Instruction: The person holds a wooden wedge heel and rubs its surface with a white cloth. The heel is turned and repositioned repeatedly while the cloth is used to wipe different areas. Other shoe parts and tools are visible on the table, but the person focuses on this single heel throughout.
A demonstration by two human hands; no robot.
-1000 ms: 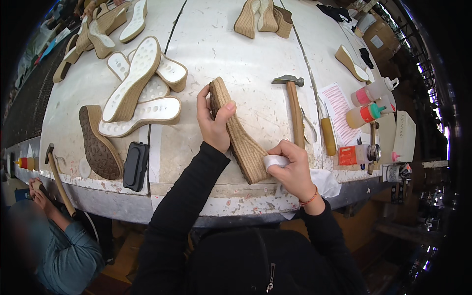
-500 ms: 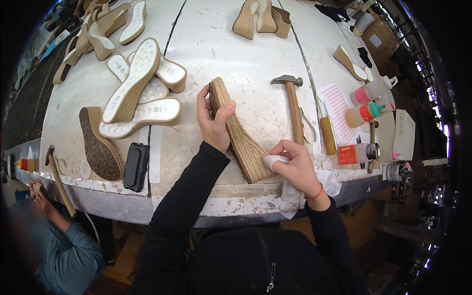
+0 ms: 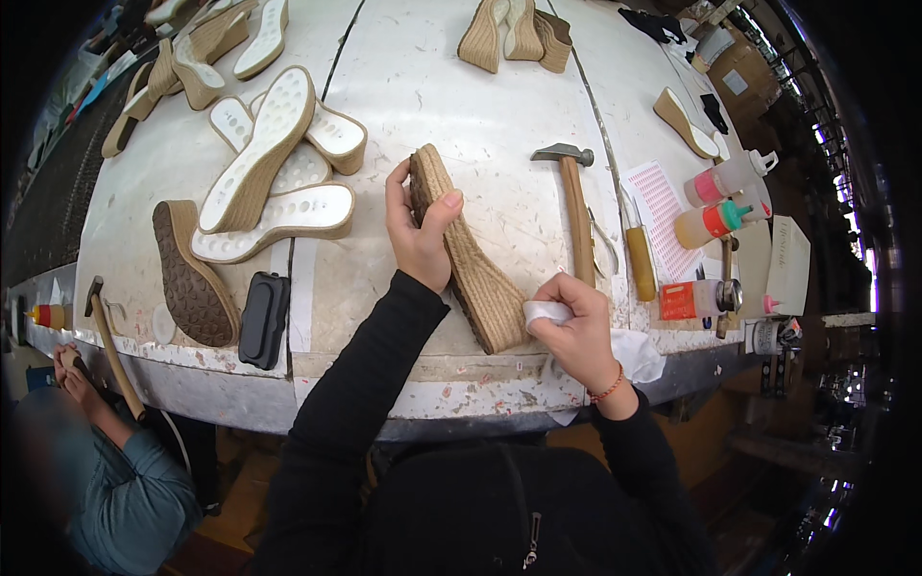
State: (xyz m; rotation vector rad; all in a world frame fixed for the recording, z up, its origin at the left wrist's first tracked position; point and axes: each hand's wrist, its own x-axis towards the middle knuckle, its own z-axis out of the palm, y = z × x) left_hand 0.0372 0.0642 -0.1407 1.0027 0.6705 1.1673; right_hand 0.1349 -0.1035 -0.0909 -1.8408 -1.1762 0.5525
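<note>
Seen from above, a wedge sole [image 3: 471,264] wrapped in woven tan fibre stands on its edge in the middle of the frame, slanting from the upper centre down to the right, over a scuffed white table [image 3: 403,106]. The person's left hand [image 3: 421,248] is clamped around its thin upper part, thumb on the woven side and fingers behind the brown tread; this grip seems meant to steady the sole and leave the woven side facing up and free. The right hand [image 3: 579,331], right of centre, has thumb and fingers pinched together on a white cloth [image 3: 547,312], its covered tip at the sole's thick lower end, probably so that cloth rather than bare skin meets the weave; whether it presses there cannot be told.

A hammer [image 3: 576,211] lies right of centre, handle toward the person, perhaps for an easy reach. Squeeze bottles [image 3: 709,226] lie on their sides at the right. At the upper left, white-topped soles [image 3: 264,168] are heaped across one another, likely just to save room, and a black case [image 3: 263,320] lies below them, apart from the sole in hand
</note>
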